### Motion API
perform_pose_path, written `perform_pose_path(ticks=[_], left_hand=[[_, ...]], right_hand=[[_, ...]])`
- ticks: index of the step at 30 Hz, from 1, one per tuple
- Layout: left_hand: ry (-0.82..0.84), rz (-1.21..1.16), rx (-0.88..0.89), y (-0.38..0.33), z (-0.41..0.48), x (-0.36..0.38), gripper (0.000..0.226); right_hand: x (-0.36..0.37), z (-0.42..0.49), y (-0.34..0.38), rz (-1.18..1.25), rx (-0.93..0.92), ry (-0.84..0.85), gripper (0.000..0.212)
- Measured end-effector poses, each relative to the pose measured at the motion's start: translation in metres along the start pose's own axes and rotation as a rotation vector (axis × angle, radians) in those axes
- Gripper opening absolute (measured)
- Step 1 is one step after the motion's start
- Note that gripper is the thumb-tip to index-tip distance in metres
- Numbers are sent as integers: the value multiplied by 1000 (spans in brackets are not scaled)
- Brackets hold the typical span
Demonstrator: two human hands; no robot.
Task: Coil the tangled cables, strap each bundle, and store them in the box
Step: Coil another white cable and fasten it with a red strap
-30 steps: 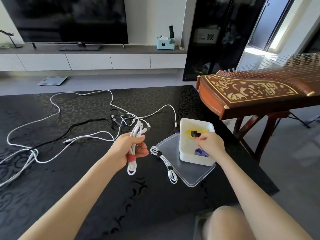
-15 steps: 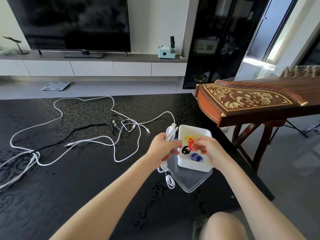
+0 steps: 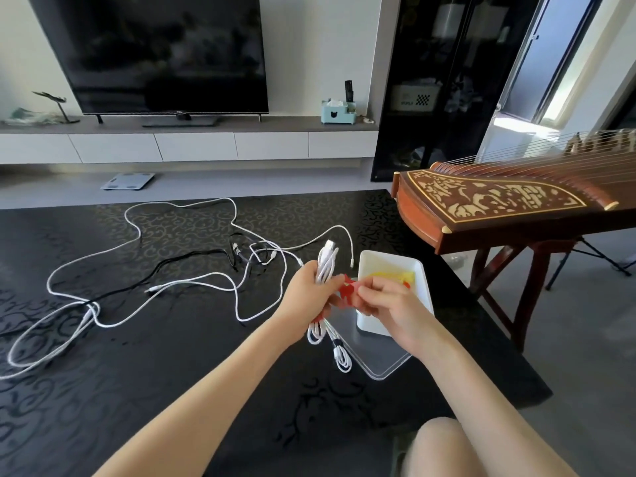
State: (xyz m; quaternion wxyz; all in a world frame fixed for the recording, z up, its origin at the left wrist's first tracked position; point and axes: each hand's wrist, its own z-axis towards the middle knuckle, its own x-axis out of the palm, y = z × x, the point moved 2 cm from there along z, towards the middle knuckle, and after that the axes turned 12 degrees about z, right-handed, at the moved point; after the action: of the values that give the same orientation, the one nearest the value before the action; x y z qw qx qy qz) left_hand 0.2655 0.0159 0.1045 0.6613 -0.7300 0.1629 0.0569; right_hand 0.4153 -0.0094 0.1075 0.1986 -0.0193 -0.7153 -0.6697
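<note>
White coiled USB cable (image 3: 323,270) sits gripped in the left hand (image 3: 304,297), held above the black patterned counter (image 3: 172,390). The right hand (image 3: 392,301) pinches a red strap (image 3: 347,290) against that bundle. Just behind is the white box (image 3: 421,270), resting on its clear lid (image 3: 378,359) with yellow straps inside. Another strapped bundle (image 3: 339,352) lies beside it; tangled cables (image 3: 155,280) sprawl left. No writing is legible.

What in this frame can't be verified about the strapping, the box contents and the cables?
Head view only:
- Red strap: the right hand and left hand cover its ends; closure unverifiable.
- White box: yellow items show, the rest sits behind the right hand.
- Held white coil: its middle is inside the left fist.
- Loose cables: run past the left image edge; connectors too small to identify.
</note>
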Motion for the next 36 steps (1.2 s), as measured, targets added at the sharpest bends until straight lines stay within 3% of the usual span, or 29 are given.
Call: perform_pose_path(ticks=[4,8,10,13,17,19,21,29,33,36], left_hand=[[-253,214,108,-1,-23,-30,21],[-347,-38,16,4,-45,-58,19],[-267,-199,-70,7,-56,-67,19],[-83,-222,-143,12,-73,-74,40],[189,-192,-192,16,-96,-86,21],[344,-310,-213,17,-106,-95,9],[395,-412,-167,21,-114,-106,22],[113,-208,39,15,-123,-109,19],[35,-55,206,2,-127,-101,26],[13,-30,282,-2,-128,-93,21]], right_hand=[[39,-6,0,35,9,80,20],[70,-14,2,111,-180,10,27],[84,-21,6,64,-340,-8,20],[105,-29,8,-30,-442,37,11],[118,-31,14,113,-404,44,10],[116,-32,18,148,-366,9,13],[115,-34,19,108,-341,-21,19],[145,-50,7,-42,-264,142,16],[155,-51,0,-115,-317,76,31],[156,-51,-1,-121,-389,2,18]])
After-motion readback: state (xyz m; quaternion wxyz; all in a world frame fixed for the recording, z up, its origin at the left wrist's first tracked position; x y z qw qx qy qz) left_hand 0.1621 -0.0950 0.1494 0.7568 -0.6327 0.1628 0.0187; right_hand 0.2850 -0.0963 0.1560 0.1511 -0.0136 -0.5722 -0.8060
